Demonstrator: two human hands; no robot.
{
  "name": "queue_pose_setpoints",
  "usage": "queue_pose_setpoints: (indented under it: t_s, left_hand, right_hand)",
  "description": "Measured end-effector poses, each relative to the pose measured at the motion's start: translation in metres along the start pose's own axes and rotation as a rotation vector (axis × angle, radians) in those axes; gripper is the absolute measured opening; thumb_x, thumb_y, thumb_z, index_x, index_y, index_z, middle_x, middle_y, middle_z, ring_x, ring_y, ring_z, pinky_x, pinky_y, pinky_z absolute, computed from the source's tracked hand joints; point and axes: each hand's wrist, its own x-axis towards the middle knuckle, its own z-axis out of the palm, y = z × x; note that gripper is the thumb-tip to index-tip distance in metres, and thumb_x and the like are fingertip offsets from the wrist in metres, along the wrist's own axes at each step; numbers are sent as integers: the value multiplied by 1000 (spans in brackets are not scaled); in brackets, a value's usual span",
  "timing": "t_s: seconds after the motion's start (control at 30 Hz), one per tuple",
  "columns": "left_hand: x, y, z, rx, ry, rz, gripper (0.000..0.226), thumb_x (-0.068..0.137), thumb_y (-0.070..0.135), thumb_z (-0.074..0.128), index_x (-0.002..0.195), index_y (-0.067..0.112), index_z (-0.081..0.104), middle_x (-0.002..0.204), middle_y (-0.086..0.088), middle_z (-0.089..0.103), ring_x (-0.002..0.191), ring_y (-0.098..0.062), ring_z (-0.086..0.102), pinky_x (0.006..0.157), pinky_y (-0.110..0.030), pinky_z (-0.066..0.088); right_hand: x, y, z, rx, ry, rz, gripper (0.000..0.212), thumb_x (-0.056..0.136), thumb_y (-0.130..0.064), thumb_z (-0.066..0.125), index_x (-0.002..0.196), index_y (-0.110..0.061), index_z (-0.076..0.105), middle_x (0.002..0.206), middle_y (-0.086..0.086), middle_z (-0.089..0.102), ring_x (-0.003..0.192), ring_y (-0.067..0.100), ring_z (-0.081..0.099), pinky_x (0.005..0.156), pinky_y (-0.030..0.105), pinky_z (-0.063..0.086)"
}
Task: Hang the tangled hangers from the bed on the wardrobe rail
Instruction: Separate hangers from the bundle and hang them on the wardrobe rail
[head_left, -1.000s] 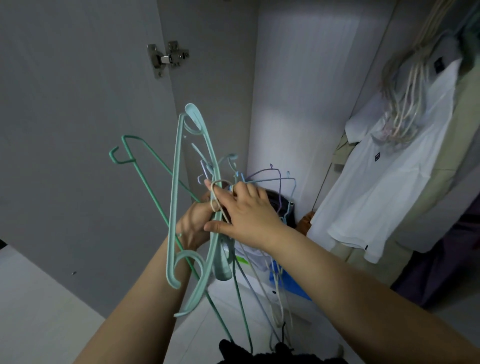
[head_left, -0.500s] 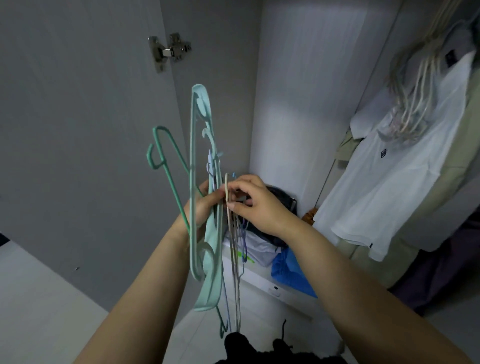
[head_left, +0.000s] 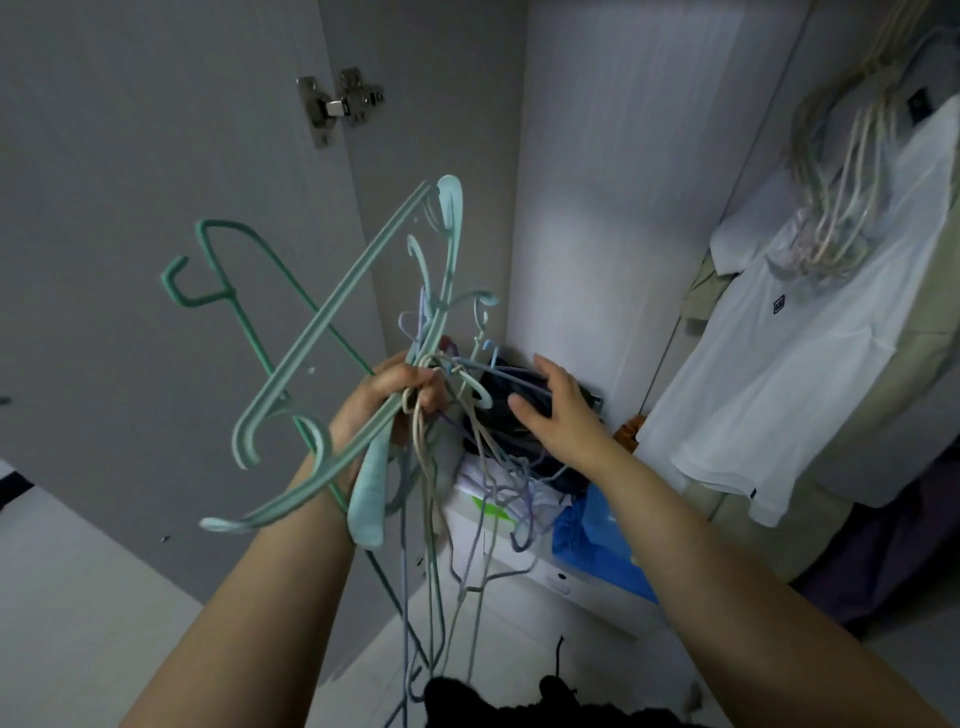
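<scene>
My left hand (head_left: 387, 402) grips the tangled bunch of thin plastic and wire hangers (head_left: 363, 332) by their necks, in front of the open wardrobe, none of this bunch on the rail yet. I judge I am at the untangling step. My right hand (head_left: 553, 410), fingers spread and holding nothing, hovers just beside the dangling wires; next it must pick one hook and draw it free.

Tangled hangers (head_left: 415, 395), teal/mint & thin wire, bunched upright, splayed.
</scene>
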Motion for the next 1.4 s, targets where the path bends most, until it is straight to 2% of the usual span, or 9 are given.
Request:
queue_pose_setpoints:
  t_s: [0.2,0.3,0.43,0.57,0.83,1.03,1.2,1.3,1.4]
  left_hand:
    - [1,-2,-13,95,-15,-44,37,57,43,84,65,14,62,54,1,49,49,-12,43,59,-32,26]
    - [-4,-2,-16,166,-39,-54,34,67,41,80,72,13,62,59,2,52,51,-11,45,55,-23,31]
    - [-4,8,-9,187,-76,-24,46,66,33,80,90,3,55,62,2,56,55,-10,53,57,-18,45]
    - [0,13,-19,173,20,-32,35,59,36,86,69,11,64,62,-1,58,58,-15,57,64,-23,49]
    - [2,28,-16,-74,-34,-103,33,53,29,91,62,19,61,50,5,43,47,-8,40,54,-18,38]
    - [0,57,-20,-101,28,-77,44,43,27,94,66,15,59,45,7,42,42,-7,40,53,-17,36]
    - [-3,59,-21,42,109,-87,20,73,8,66,70,15,47,43,7,43,41,-7,40,51,-19,40]
    - [-11,59,-29,203,141,-73,27,84,16,56,57,18,59,49,3,47,47,-11,45,57,-24,41]
    - [-25,57,-33,314,141,-72,15,81,13,66,66,12,65,57,-3,56,52,-14,54,59,-28,45]
  right_hand:
    - [16,7,-6,-28,215,-127,17,87,-32,67,87,-16,68,95,4,45,93,19,51,87,19,35]
    - [24,-13,-28,0,214,-161,37,88,-29,65,62,-4,65,85,6,44,75,15,49,75,9,34]
    - [24,-34,-43,-39,26,-91,67,86,-65,46,61,-3,53,66,10,46,60,26,48,65,35,42]
    - [23,-44,-55,16,-64,-86,49,75,-58,68,60,-19,45,45,-11,35,47,8,32,55,26,28]
    - [20,-47,-48,-336,120,-239,40,80,-59,62,99,-25,54,89,-4,62,85,20,60,67,31,40]
    - [4,28,-14,-769,140,-290,121,62,-83,52,152,-17,6,130,8,44,115,27,45,102,40,33]
    - [-1,45,13,-593,247,-169,99,71,-81,42,149,-22,24,117,10,49,108,29,47,96,44,37]
    - [4,31,16,-324,494,-133,64,77,-73,40,107,-22,62,98,8,55,100,32,50,88,42,35]
    - [18,14,-7,-280,670,-166,51,76,-69,47,73,-20,58,80,4,56,89,31,53,81,34,29]
